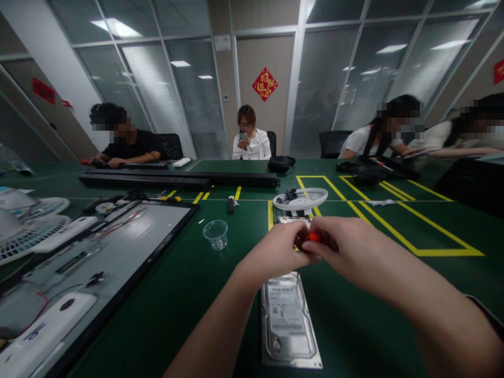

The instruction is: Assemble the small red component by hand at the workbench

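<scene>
Both of my hands meet above the table, fingertips together. My right hand is closed, pinching a small red object whose kind I cannot make out. My left hand is closed too, its fingers curled against the right ones; whatever it grips is hidden. Below them, a silver hard drive lies label up on the green table. Part of another silver metal piece shows just behind my hands. Left of my left hand stands a clear plastic cup.
A white round grille with a dark part on it sits beyond my hands. At left lie a large flat panel and white fan grilles. Long black bars cross the table's far side. Several people sit around the table.
</scene>
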Tool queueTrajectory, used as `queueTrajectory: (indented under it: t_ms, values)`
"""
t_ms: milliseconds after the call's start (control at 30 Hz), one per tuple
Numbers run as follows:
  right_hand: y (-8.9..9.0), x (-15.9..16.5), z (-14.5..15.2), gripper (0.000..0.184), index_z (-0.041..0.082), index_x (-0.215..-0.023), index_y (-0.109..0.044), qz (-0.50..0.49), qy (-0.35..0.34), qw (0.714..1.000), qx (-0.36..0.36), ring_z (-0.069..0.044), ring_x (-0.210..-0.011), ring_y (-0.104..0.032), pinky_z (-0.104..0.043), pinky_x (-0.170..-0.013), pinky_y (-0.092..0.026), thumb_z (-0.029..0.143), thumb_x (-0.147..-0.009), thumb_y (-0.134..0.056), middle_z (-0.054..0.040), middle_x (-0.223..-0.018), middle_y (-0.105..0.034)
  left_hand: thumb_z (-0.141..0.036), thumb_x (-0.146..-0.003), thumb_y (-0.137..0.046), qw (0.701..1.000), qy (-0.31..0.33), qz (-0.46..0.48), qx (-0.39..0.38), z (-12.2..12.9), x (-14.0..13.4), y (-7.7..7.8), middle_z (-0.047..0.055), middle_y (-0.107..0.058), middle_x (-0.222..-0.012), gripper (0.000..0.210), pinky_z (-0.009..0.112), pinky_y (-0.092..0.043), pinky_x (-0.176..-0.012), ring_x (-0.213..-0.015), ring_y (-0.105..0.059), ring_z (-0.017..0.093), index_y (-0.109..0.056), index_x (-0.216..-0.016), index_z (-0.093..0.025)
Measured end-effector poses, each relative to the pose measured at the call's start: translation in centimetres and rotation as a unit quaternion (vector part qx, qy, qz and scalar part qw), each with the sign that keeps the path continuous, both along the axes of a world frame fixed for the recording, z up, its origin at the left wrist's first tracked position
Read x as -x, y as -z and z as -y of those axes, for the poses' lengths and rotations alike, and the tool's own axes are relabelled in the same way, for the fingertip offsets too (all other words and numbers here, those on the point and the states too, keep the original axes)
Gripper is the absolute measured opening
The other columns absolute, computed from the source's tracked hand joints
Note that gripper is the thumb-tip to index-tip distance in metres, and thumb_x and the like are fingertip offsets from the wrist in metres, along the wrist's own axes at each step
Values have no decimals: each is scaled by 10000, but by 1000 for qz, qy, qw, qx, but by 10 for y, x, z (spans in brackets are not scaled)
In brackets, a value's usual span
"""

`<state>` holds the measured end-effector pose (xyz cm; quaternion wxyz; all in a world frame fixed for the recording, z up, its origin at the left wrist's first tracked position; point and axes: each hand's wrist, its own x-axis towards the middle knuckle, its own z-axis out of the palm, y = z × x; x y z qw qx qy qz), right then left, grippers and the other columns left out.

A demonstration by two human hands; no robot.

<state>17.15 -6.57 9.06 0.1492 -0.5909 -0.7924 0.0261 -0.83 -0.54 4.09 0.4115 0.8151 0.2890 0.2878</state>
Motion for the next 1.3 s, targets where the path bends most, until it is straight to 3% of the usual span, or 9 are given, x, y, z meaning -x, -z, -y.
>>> queueTrajectory:
  t_ms: [233,433,533,700,833,933,1100,1200,1300]
  values:
    - [1,-1,1,361,252,-1186,-745,-6,-50,998,-21,-253,-975,-732,-392,-841,-525,20,-945,-609,-72,-1167,-745,-124,-823,-736,999,-20,25,9,2,1,2,97,-782,-1106,336,346,-572,-822,-992,-753,257,-657,-1146,-174]
    - [0,0,0,54,223,-1001,-744,21,9,1000,-15,-270,-819,-708,-380,-683,-484,259,-1001,-705,-66,-917,-753,-218,-803,-813,1000,-3,-20,-18,-1,0,-1,85,-786,-1049,256,329,-535,-784,-934,-721,239,-706,-1029,-164]
    - [0,-1,2,115,220,-1046,-751,25,11,999,-32,-281,-840,-712,-384,-684,-497,296,-961,-762,-76,-975,-762,-169,-831,-742,1000,6,-15,-15,0,0,-1,83,-791,-1031,186,324,-534,-790,-922,-727,231,-713,-1015,-156]
    - [0,1,2,297,241,-1122,-758,-5,-50,998,-25,-241,-932,-737,-375,-805,-523,48,-961,-598,-72,-1131,-759,-108,-805,-722,1000,-4,29,-4,2,1,0,95,-789,-1135,367,332,-562,-844,-1008,-746,243,-691,-1166,-162]
    - [0,1,0,87,224,-1033,-759,12,-10,1000,-18,-272,-852,-713,-394,-731,-498,232,-1000,-679,-74,-968,-763,-185,-789,-799,1000,-3,-7,-9,0,1,-1,96,-799,-1104,334,349,-559,-845,-984,-737,251,-712,-1111,-163]
    - [0,-2,2,102,236,-1041,-757,11,3,1000,-18,-278,-846,-713,-377,-693,-489,309,-970,-748,-64,-946,-764,-182,-812,-761,1000,6,-27,-11,0,0,-2,86,-800,-1025,221,338,-549,-801,-917,-730,239,-726,-1028,-154]
    - [1,-3,3,320,244,-1159,-741,-7,-63,997,-37,-241,-966,-731,-381,-851,-523,40,-956,-600,-72,-1139,-759,-122,-822,-721,1000,-2,9,0,2,0,-2,89,-800,-1078,299,334,-564,-824,-961,-748,237,-708,-1119,-160]
    - [0,-1,2,176,224,-1088,-752,7,-39,999,-30,-252,-876,-724,-370,-745,-506,138,-987,-636,-79,-1017,-772,-170,-794,-794,1000,-6,11,1,1,1,0,100,-795,-1122,364,340,-566,-829,-989,-741,246,-695,-1144,-168]
    - [-1,-2,2,92,219,-993,-750,20,7,1000,-22,-257,-761,-698,-345,-610,-443,308,-980,-727,-70,-857,-757,-224,-799,-809,1000,3,-14,-1,-2,1,2,81,-786,-996,240,327,-544,-762,-896,-715,232,-706,-1007,-164]
